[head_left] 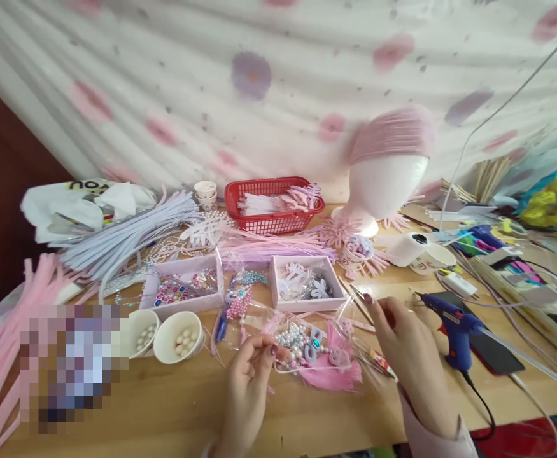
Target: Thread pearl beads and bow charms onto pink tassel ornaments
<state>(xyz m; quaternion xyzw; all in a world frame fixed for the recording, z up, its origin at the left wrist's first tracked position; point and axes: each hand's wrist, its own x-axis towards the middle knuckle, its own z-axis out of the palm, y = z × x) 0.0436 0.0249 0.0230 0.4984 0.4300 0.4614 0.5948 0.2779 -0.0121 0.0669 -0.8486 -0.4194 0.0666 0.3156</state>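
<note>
My left hand (248,375) is at the near table edge, fingers pinched on the clear plastic bag (302,346) of pearls, pink tassels and trinkets that lies in front of me. My right hand (409,353) hovers just right of that bag, fingers curled and pinched around a thin stick-like item (360,294) near its fingertips; what exactly it holds is too small to name. A blue glue gun (452,324) lies right beside my right hand.
Two white trays (183,287) (307,283) of decorations, two paper cups of pearls (179,337), a red basket (273,203), a foam head with pink cap (387,172), bundles of pink and lilac pipe cleaners (125,238), cables and a phone (495,350) crowd the wooden table (163,407).
</note>
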